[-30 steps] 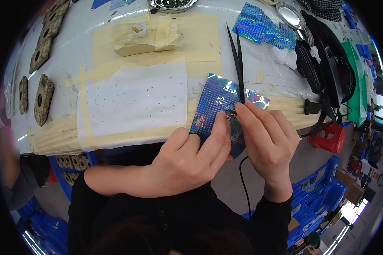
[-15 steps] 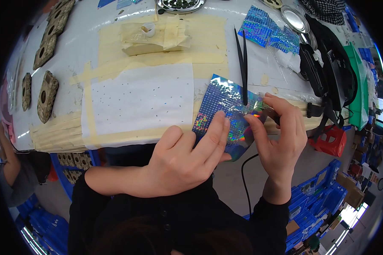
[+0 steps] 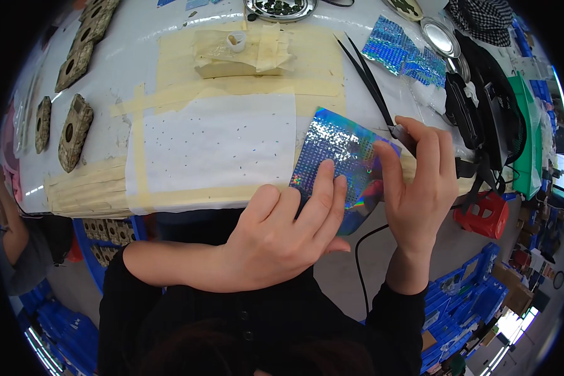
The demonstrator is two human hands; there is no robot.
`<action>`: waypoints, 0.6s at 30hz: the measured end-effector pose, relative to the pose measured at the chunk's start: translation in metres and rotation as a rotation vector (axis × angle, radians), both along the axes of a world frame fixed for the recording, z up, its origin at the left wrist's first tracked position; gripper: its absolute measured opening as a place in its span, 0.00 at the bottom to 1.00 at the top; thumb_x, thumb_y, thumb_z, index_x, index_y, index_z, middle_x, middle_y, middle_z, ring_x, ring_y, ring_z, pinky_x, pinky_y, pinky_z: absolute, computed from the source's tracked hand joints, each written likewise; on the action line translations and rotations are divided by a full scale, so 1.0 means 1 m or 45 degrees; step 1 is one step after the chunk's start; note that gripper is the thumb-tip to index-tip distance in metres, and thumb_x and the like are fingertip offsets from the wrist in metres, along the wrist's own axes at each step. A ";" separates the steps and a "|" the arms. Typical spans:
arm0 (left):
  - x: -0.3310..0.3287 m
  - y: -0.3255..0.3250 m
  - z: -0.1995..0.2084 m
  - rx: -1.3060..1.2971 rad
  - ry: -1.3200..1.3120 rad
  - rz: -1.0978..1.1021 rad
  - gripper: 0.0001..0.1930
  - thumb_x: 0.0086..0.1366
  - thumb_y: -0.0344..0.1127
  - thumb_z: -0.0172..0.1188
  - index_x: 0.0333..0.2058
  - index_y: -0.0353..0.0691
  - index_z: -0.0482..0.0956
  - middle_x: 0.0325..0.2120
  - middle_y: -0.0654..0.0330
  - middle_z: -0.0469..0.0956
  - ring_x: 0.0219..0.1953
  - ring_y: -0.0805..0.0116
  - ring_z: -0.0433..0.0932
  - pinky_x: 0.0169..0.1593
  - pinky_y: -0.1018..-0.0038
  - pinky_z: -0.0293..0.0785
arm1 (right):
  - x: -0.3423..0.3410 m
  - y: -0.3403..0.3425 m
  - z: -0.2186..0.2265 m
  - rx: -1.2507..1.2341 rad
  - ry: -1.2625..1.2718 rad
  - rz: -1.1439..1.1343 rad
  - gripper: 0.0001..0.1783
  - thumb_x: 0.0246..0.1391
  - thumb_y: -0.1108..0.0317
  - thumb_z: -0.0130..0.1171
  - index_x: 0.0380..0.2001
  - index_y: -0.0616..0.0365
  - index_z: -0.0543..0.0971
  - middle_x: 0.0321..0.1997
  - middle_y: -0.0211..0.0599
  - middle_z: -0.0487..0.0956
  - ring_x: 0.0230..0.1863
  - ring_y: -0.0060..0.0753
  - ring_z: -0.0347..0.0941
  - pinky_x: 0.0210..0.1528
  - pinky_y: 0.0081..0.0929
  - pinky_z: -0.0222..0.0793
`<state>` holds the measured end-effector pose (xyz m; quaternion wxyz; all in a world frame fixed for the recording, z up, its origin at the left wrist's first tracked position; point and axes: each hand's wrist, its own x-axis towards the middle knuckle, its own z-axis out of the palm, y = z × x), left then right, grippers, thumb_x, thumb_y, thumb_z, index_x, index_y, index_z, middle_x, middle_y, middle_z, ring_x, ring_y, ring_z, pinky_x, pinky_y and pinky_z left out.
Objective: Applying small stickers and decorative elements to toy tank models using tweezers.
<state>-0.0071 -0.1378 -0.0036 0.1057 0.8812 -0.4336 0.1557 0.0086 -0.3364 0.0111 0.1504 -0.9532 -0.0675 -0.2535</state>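
Note:
A shiny blue holographic sheet (image 3: 332, 141) dotted with small raised pieces lies at the table's front edge, its near part bent over that edge. My left hand (image 3: 288, 229) grips it, fingers on top and thumb beneath. At its right corner, my right hand (image 3: 423, 178) has curled fingers, with the thumb over the sheet. Between that thumb and index finger shows a slim grey thing (image 3: 404, 136), too hidden to name. Black tweezers (image 3: 371, 81) lie past the sheet, joined end by my right fingertips. To the left, white paper (image 3: 213, 150) taped down carries many tiny dark pieces.
A taped block (image 3: 244, 59) bears a small white cup (image 3: 235, 41). Behind it stands a metal plate (image 3: 282, 7) of dark green bits. Patterned cases (image 3: 76, 133) line the left. More holographic sheets (image 3: 388, 47) and a black bag (image 3: 492, 106) lie right.
My right hand has drawn back from the sheet's middle to its corner. The tweezers' joined end has swung right, off the sheet. The whole view has shifted slightly.

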 end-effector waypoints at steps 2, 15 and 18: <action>0.003 -0.001 0.000 -0.047 0.020 -0.019 0.31 0.62 0.61 0.51 0.45 0.36 0.81 0.49 0.53 0.77 0.22 0.70 0.63 0.28 0.75 0.60 | -0.006 0.002 0.001 0.033 0.064 0.046 0.14 0.49 0.66 0.66 0.40 0.56 0.79 0.30 0.35 0.73 0.29 0.37 0.72 0.29 0.31 0.67; 0.006 -0.004 -0.002 0.010 -0.045 -0.068 0.29 0.63 0.58 0.52 0.41 0.33 0.82 0.45 0.52 0.79 0.17 0.76 0.61 0.24 0.80 0.56 | -0.019 0.010 -0.008 -0.031 0.020 0.272 0.17 0.38 0.79 0.67 0.37 0.60 0.83 0.33 0.36 0.81 0.29 0.35 0.72 0.31 0.26 0.70; 0.007 -0.004 -0.001 0.019 -0.057 -0.078 0.29 0.64 0.58 0.52 0.41 0.34 0.82 0.45 0.52 0.80 0.16 0.78 0.60 0.23 0.81 0.55 | -0.020 0.009 -0.008 -0.050 -0.001 0.271 0.18 0.36 0.80 0.68 0.36 0.60 0.84 0.33 0.36 0.82 0.29 0.35 0.72 0.31 0.26 0.70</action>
